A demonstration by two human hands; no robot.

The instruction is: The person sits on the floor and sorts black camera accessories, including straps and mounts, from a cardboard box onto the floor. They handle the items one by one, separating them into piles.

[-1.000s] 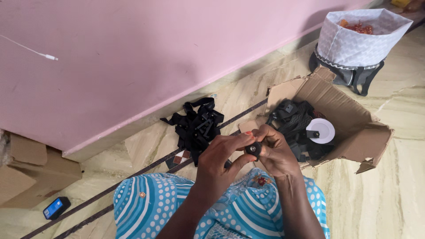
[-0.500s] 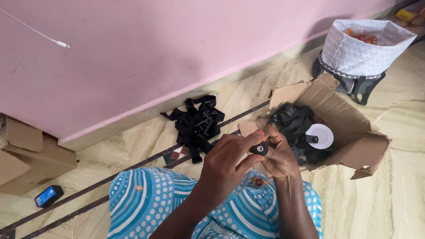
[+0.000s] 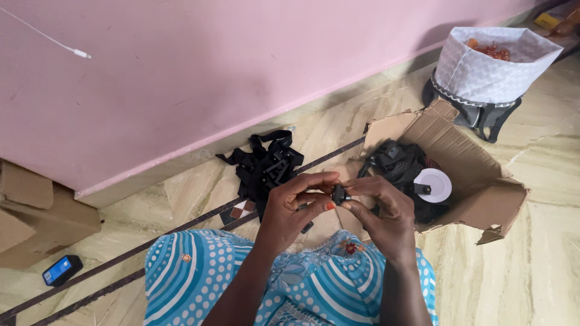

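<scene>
Both hands are meeting over the lap: the left hand [image 3: 293,208] and right hand [image 3: 380,211] are each pinching a small black knob [image 3: 339,194] between fingertips, both grips closed on it. It looks like a fitting or twisting step on this part. A next move would call for steady counter-pressure. Black straps [image 3: 266,169] are lying on the floor; more are filling the box [image 3: 477,163].

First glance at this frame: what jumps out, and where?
Dead centre, the left hand and right hand pinch a small black part between them, above a lap in blue polka-dot fabric. Just right sits an open cardboard box of black straps with a white disc; a loose pile of black straps lies by the pink wall.
</scene>
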